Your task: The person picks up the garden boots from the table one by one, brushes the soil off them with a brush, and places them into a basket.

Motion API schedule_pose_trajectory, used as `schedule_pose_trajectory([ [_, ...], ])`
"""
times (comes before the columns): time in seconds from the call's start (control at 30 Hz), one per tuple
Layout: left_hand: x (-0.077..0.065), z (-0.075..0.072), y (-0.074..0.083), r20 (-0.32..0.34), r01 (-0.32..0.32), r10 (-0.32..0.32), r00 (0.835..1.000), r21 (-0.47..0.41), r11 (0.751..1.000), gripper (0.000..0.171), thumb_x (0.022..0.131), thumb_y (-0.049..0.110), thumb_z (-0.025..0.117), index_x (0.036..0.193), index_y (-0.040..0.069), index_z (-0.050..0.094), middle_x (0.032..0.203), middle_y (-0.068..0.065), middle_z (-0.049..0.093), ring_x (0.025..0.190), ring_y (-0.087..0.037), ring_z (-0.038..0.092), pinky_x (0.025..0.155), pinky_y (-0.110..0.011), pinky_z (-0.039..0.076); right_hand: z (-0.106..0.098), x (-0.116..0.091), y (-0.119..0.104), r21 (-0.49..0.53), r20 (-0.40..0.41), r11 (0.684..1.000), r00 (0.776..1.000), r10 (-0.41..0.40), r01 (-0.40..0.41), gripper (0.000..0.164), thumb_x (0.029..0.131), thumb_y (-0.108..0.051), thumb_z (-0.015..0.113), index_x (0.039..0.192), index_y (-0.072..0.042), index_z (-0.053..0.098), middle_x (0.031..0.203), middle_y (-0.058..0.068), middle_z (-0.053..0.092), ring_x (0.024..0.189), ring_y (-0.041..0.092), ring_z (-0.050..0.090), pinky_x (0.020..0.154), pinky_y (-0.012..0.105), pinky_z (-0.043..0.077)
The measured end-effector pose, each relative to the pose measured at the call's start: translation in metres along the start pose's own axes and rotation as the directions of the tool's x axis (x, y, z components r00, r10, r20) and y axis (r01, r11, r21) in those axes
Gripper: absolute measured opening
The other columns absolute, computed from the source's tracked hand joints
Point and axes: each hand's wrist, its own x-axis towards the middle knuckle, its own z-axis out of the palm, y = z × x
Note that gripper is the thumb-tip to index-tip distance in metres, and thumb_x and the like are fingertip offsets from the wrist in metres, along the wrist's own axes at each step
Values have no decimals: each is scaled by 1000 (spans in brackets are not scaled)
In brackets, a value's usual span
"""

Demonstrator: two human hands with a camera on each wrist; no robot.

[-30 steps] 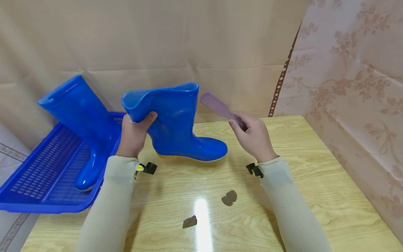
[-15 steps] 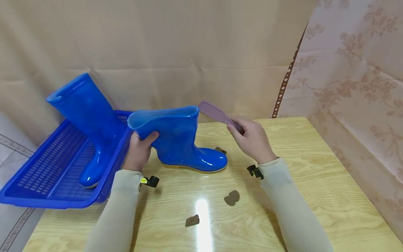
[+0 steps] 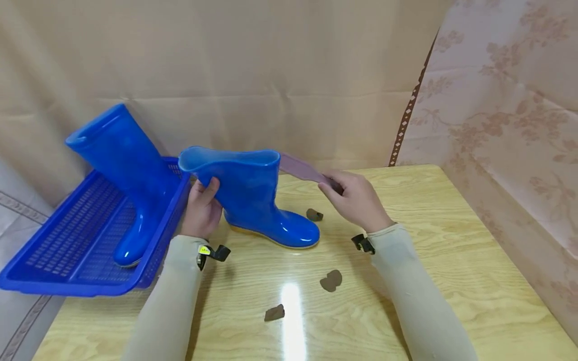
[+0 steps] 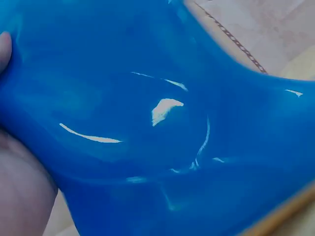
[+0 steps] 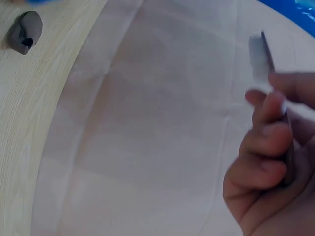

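Note:
A blue rain boot [image 3: 246, 193] is held over the table, opening up and toe to the right. My left hand [image 3: 202, 210] grips its shaft from the rear, the thumb lying on the near side; glossy rubber fills most of the left wrist view. In my right hand [image 3: 356, 199] is a purple brush [image 3: 300, 168], its handle within curled fingers. Pale bristles [image 5: 257, 58] show on it in the right wrist view. The brush head's end lies at the front edge of the boot shaft, partly hidden behind it; whether they touch I cannot tell.
A blue plastic basket [image 3: 81, 290] on the left holds a second blue boot [image 3: 135, 170]. Brown lumps lie on the wooden table [image 3: 384, 321]: one lump [image 3: 314, 214] beyond the toe, another [image 3: 331, 281] nearer, and a third piece [image 3: 274, 313] near the front. A curtain hangs behind.
The boot has come down toward the table and its toe now tips lower. The brush has dropped with it and moved left against the shaft's outline. A brown lump has come into view beyond the toe.

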Motion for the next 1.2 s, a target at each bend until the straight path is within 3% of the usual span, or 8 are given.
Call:
schedule_pose_trajectory([
  [0.3,21,-1,-10,192,198,-186,964,-47,979,10,102,19,66,111,20,71,109,3,75,108,-13,66,95,-31,49,17,2,-11,4,119,1000,993,-18,18,22,106,-28,62,119,-15,74,75,-4,59,61,15,50,55,32,39],
  [0.6,16,17,-20,188,236,-250,950,95,967,13,106,22,62,118,21,65,114,4,71,115,-14,61,102,-35,46,28,0,-18,-11,151,999,987,-46,48,32,107,-30,59,134,-17,69,103,-3,74,79,14,62,73,34,54],
  [0.7,12,22,-19,98,214,-243,965,241,947,22,106,25,61,126,18,58,119,5,66,119,-15,57,106,-34,43,29,0,-19,-19,150,996,986,-78,82,33,107,-29,60,136,-16,68,103,-2,75,80,14,64,76,35,56],
  [0.77,6,29,-16,-12,176,-186,982,392,903,31,105,27,63,132,15,52,122,4,60,119,-15,54,105,-31,42,29,0,-19,-23,140,995,986,-88,92,33,107,-28,60,137,-16,68,108,-1,76,83,14,66,77,36,57],
  [0.87,-8,46,-11,-181,116,1,984,637,762,41,100,26,72,129,8,49,118,-1,53,111,-16,52,96,-27,45,30,0,-19,-27,128,995,988,-89,94,33,106,-27,60,137,-16,68,108,-1,76,83,14,66,76,35,56],
  [0.97,-30,65,-9,-195,62,134,972,757,650,42,97,22,75,121,1,48,113,-10,53,104,-21,55,88,-31,50,31,1,-18,-35,124,994,988,-96,101,32,106,-27,61,136,-16,69,93,-3,73,75,13,61,70,34,53],
  [1.07,-54,83,-12,-93,16,96,991,795,606,45,98,24,71,129,2,46,126,-13,52,115,-25,56,96,-41,54,32,1,-18,-44,124,992,986,-110,116,32,106,-26,60,136,-16,69,85,-4,69,70,13,58,66,33,51],
  [1.2,-76,102,-19,-24,36,-28,999,822,568,77,93,38,77,151,12,32,151,-9,34,140,-27,41,113,-55,44,33,1,-16,-54,120,992,987,-109,116,34,106,-26,61,138,-17,67,99,-3,75,72,11,61,68,30,55],
])
